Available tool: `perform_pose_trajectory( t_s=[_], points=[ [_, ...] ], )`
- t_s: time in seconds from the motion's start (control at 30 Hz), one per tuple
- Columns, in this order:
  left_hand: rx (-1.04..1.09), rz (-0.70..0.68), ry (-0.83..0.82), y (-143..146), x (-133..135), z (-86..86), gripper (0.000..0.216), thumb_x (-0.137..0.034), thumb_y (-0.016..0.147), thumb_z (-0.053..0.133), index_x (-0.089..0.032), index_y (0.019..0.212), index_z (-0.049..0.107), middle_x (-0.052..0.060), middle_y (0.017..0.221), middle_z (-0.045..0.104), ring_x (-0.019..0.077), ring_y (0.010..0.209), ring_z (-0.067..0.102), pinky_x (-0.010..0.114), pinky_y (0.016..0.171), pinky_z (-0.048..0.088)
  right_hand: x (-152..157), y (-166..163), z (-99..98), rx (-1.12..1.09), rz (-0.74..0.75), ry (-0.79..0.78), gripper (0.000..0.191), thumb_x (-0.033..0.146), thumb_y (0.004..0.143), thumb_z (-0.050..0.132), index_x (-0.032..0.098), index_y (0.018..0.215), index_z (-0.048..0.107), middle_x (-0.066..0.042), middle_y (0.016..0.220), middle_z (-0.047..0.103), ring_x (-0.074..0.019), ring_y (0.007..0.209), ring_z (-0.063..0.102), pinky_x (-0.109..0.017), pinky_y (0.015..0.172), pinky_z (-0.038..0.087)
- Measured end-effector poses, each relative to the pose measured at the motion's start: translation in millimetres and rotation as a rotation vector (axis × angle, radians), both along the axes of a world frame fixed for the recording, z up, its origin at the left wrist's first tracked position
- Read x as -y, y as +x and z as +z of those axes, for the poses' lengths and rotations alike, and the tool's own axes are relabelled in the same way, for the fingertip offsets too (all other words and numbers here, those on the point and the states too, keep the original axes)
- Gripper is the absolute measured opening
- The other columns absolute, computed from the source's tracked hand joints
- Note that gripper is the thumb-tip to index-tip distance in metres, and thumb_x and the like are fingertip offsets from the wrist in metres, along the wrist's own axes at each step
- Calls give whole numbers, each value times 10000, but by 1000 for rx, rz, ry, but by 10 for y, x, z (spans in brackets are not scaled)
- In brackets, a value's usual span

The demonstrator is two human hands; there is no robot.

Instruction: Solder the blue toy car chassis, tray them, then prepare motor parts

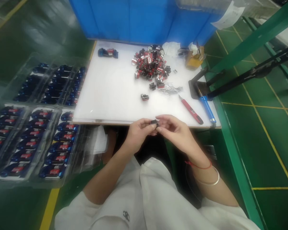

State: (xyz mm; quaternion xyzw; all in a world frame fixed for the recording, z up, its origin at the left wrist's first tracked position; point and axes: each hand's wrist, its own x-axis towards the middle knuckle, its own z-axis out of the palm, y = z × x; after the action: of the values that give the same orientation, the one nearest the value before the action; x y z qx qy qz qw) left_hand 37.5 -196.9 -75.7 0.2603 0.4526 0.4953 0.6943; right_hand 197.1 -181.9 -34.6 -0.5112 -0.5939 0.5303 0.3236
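At the front edge of the table, my left hand [140, 131] pinches a small black part [155, 122] between thumb and fingers. My right hand [174, 129] meets it from the other side, its thumb and fingertips closed on the same part. What lies under the fingertips is hidden. Just beyond my hands sits a small black, silver and red part [145, 97]. Farther back is a heap of similar red, black and chrome parts [150, 64], with a bundle of thin metal wires [170, 88] at its near side.
A red utility knife [191, 110] and a blue-handled soldering iron [206, 107] lie at the right. Behind them stands a yellow box [194, 60]. One blue toy car [108, 53] is at the back left. Clear trays [30, 105] of blue and red pieces flank the table's left side.
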Motion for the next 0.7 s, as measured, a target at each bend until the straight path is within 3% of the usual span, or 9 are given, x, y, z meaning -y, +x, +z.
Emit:
perform_pose_trajectory(
  t_s=[0.37, 0.7],
  points=[
    [97, -19, -57, 42, -13, -30, 167, -272, 740, 792, -130, 755, 705, 22, 756, 726, 92, 677, 668, 217, 699, 564, -105, -6, 17, 20, -19, -84, 259, 300, 719, 730, 175, 946, 732, -34, 848, 767, -182, 799, 722, -320, 774, 604],
    [121, -61, -116, 40, -54, 30, 138, -240, 777, 760, -128, 757, 683, 48, 808, 738, 117, 727, 698, 270, 779, 596, -219, 62, 107, 127, 115, -71, 279, 298, 754, 700, 164, 994, 746, -53, 887, 769, -188, 792, 699, -315, 735, 564]
  ],
)
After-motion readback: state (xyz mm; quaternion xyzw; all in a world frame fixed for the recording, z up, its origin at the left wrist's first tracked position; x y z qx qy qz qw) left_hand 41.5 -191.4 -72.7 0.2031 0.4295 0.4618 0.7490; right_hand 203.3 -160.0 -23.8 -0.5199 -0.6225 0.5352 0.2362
